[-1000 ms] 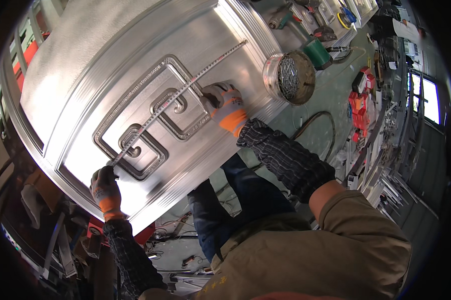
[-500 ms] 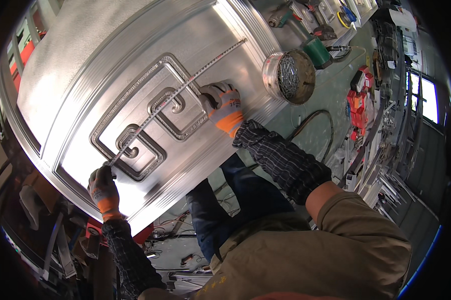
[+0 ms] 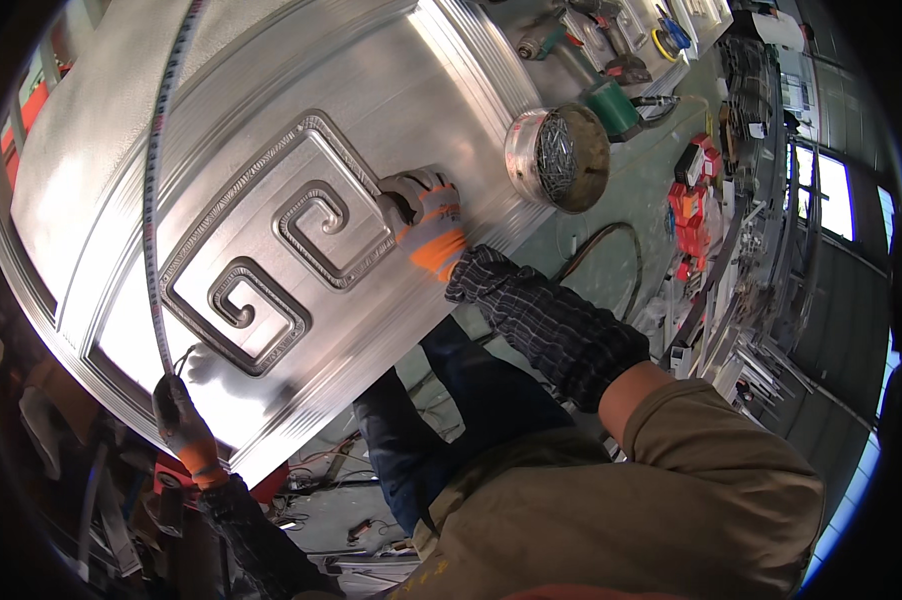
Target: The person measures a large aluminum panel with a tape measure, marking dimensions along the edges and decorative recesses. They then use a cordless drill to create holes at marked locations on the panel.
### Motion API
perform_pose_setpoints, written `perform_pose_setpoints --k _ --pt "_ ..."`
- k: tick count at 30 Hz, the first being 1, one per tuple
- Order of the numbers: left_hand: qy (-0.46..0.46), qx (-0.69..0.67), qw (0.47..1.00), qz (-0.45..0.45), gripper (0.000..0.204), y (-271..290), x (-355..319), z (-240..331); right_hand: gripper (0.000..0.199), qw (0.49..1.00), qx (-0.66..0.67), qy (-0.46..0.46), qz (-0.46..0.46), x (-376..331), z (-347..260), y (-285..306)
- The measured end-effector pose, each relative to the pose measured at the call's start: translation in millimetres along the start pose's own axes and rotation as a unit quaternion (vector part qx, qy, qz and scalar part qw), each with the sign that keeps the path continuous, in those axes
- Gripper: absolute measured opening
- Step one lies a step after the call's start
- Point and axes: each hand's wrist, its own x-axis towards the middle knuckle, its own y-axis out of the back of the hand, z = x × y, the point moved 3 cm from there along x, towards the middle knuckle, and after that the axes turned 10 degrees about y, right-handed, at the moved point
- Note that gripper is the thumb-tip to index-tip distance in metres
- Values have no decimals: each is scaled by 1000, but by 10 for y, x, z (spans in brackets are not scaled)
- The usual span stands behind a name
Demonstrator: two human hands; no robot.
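Observation:
My left hand (image 3: 183,425), in a grey and orange glove, is closed at the lower left corner of a silver metal panel (image 3: 451,110). It holds a tape measure; the case is hidden in the hand. The tape's narrow blade (image 3: 153,200) stretches up over the panel's left side and out of view at the top. On the panel lies a square-cornered double-scroll moulding (image 3: 241,185) with a ridged edge. My right hand (image 3: 428,222), gloved alike, rests at the moulding's right side, its fingers curled against it and partly hidden.
A round tin (image 3: 519,160) with screws or nails stands at the panel's right edge. Beyond it lie a green power tool (image 3: 611,105) and other drills. Red boxes (image 3: 691,205), a hose (image 3: 636,255) and metal strips (image 3: 761,365) are on the floor at right.
The tape blade has swung off the moulding to the left and now points upward. My left hand has shifted slightly down and left; my right hand stays on the moulding.

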Motion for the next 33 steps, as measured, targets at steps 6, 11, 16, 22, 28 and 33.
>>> perform_pose_setpoints --k 6,11,16,22,28,33 --pt "27 -114 993 28 28 125 -87 -244 31 999 18 30 8 76 -81 85" --pt "102 -191 975 48 25 162 -103 -495 29 999 -11 50 13 72 -116 86" --pt "134 -181 971 80 24 163 -97 -704 28 998 -14 48 34 34 -96 55" --pt "162 -151 972 85 25 158 -104 -833 46 998 -3 -46 -36 -26 98 -75" --pt "97 -101 985 99 25 58 -144 -681 34 993 -113 -3 16 -75 155 -139" --pt "55 10 988 141 25 -75 -225 -548 38 997 -58 -30 -31 -55 196 -151"
